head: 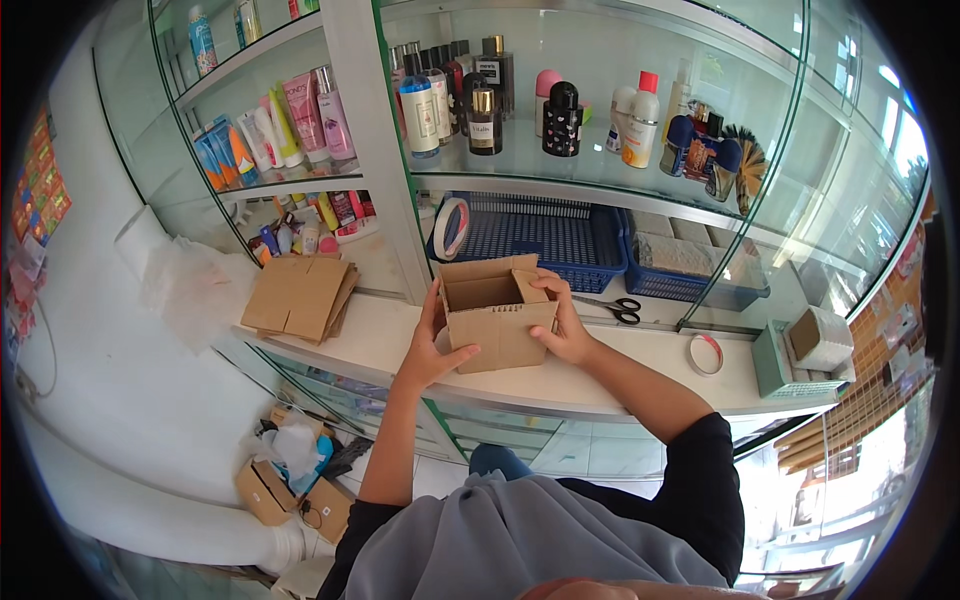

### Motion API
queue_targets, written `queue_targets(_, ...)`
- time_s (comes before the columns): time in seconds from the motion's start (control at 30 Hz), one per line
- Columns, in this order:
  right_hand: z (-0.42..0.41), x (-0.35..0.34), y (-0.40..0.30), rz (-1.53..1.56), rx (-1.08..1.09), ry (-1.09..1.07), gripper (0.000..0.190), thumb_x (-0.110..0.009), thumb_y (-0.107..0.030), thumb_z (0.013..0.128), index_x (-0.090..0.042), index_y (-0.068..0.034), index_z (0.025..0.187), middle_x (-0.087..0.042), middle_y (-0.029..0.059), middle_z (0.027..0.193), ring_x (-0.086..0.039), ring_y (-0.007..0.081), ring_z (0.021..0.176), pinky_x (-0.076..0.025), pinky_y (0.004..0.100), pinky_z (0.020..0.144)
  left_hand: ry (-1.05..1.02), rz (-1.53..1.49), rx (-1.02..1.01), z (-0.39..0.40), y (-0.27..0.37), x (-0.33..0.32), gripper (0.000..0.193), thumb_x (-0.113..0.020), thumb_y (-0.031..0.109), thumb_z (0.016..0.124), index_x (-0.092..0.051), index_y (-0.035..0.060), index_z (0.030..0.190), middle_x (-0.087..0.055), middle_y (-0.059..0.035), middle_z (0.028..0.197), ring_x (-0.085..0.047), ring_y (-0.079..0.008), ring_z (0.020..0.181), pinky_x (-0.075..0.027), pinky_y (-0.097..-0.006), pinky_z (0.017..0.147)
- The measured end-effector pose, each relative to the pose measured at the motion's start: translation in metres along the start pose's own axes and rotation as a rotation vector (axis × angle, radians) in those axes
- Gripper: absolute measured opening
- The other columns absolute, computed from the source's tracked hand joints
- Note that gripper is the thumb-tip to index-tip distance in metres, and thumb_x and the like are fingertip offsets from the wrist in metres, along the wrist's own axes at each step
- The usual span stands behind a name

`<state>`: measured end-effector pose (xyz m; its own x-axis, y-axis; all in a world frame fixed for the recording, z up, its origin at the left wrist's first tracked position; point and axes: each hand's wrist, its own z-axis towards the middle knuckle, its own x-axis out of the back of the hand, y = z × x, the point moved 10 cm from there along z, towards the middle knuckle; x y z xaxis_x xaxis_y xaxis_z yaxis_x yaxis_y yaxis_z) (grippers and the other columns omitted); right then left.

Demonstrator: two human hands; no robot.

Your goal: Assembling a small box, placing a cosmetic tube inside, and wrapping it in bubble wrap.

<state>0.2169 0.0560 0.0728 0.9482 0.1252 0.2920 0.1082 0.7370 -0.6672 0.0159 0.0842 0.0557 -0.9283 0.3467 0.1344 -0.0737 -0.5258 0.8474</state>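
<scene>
A small brown cardboard box (496, 339) stands on the white counter in front of me, its top open and the inside dark. My left hand (435, 345) holds its left side, thumb across the front face. On the right side, my right hand (564, 322) grips the box, with fingers at a raised side flap (529, 286) and the thumb on the front. Another flap stands up along the back edge. To the left lies a stack of flat folded cardboard (296, 296). Black-handled scissors (621, 309) rest just beyond my right hand.
Behind the box are a blue plastic basket (540, 236) with a tape roll (451, 229) leaning on it, and another basket (697, 289) of wrapped packs. A thin tape roll (706, 354) and a green basket (799, 375) occupy the counter's right. Glass shelves (600, 161) hold bottles above.
</scene>
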Motion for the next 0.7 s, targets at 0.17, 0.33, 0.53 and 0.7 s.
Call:
queue_targets(0.17,0.0011,0.0026,-0.0007,-0.027,-0.011,-0.007,0.066,-0.072,-0.031,0.087,-0.033,-0.01,0.137,-0.029,0.0162,0.144,-0.039,0.0286,0.129,-0.035,0.0442,0.107,-0.007,-0.009,0.024,0.0003,0.0002,-0.0014,0.117,-0.086,0.012,0.07,-0.009,0.0141,0.159,-0.041,-0.0169,0.15,-0.044,-0.0288,0.137,-0.033,-0.042,0.114)
queue_targets(0.33,0.0051,0.0022,-0.006,-0.054,-0.001,-0.013,0.062,-0.072,-0.031,0.086,-0.036,-0.01,0.133,-0.032,0.015,0.141,-0.04,0.0277,0.127,-0.035,0.0431,0.107,-0.013,-0.019,-0.002,-0.0024,-0.0001,-0.0021,0.117,-0.085,0.012,0.07,-0.009,0.0141,0.159,-0.041,-0.0167,0.15,-0.044,-0.0288,0.136,-0.034,-0.0415,0.113)
queue_targets(0.53,0.0078,0.0006,-0.0072,-0.08,-0.017,-0.026,0.074,-0.073,-0.03,0.084,-0.032,-0.008,0.142,-0.033,0.0148,0.14,-0.04,0.0282,0.129,-0.036,0.0432,0.107,-0.014,-0.027,0.022,-0.0035,-0.003,0.0003,0.117,-0.085,0.013,0.071,-0.008,0.0152,0.159,-0.041,-0.0168,0.15,-0.046,-0.0289,0.135,-0.035,-0.0421,0.113)
queue_targets(0.7,0.0096,-0.0004,-0.0084,0.049,-0.153,-0.005,0.094,-0.075,-0.026,0.081,-0.018,-0.007,0.153,-0.035,0.0147,0.145,-0.038,0.0281,0.135,-0.034,0.0442,0.11,-0.027,-0.022,0.009,-0.004,0.0044,-0.0018,0.11,-0.084,0.011,0.071,-0.016,0.0147,0.158,-0.043,-0.0144,0.149,-0.047,-0.0269,0.133,-0.036,-0.0409,0.112)
